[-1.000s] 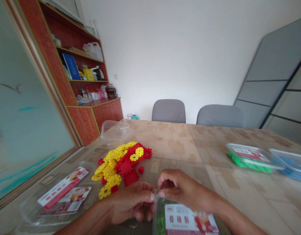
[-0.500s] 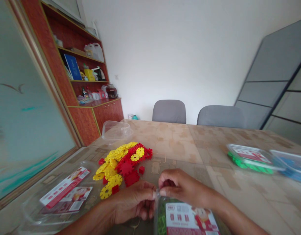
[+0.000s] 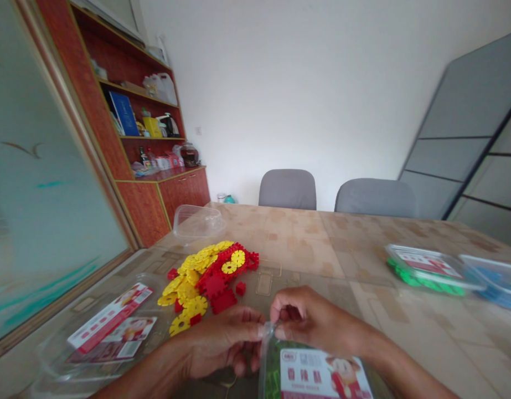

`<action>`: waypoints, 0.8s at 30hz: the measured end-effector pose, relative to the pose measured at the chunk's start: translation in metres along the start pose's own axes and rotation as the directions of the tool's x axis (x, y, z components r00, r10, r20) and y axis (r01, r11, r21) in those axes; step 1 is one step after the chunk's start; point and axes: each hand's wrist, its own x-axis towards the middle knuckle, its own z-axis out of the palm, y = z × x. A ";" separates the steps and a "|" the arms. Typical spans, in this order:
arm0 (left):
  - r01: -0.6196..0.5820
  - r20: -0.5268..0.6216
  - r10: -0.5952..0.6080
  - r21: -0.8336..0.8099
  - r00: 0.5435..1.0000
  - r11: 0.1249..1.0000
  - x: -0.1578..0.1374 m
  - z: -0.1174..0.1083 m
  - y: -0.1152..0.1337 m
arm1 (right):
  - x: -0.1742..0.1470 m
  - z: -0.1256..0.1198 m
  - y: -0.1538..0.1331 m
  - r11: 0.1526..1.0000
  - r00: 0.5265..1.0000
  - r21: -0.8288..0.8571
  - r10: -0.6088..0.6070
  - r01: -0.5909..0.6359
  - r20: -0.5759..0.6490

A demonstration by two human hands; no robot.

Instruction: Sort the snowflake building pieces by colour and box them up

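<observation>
A clear plastic box of green pieces (image 3: 313,374) with a red-and-white label on its lid lies at the near table edge. My left hand (image 3: 222,349) and my right hand (image 3: 313,321) meet at its far left corner, thumbs and fingertips pinched on the rim of the lid there. Just beyond my hands lies a loose pile of yellow and red gear-shaped pieces (image 3: 209,274) on the table.
An open clear container with labelled lids (image 3: 109,327) sits at the near left, an empty clear tub (image 3: 197,220) beyond the pile. Closed boxes of green pieces (image 3: 425,269) and blue pieces (image 3: 494,280) lie at the right. Two grey chairs (image 3: 334,191) stand across the table; a wooden cabinet (image 3: 155,160) is at left.
Both hands stay pinched on the box corner; the box has shifted slightly nearer and lower in view. Otherwise nothing has moved.
</observation>
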 end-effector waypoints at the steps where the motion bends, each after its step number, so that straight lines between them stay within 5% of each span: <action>1: 0.000 -0.004 0.000 -0.005 1.000 1.000 0.001 0.001 0.000 | 0.000 0.001 -0.001 1.000 1.000 -0.007 -0.007 0.007 -0.006; 19: -0.025 -0.032 0.024 -0.046 0.999 0.999 0.003 0.014 -0.003 | -0.001 -0.004 -0.003 0.987 0.997 -0.136 -0.081 0.082 0.014; 24: -0.027 -0.022 0.026 -0.051 0.999 0.998 0.003 0.015 -0.003 | 0.003 -0.001 0.000 0.995 0.996 -0.054 -0.084 0.084 0.001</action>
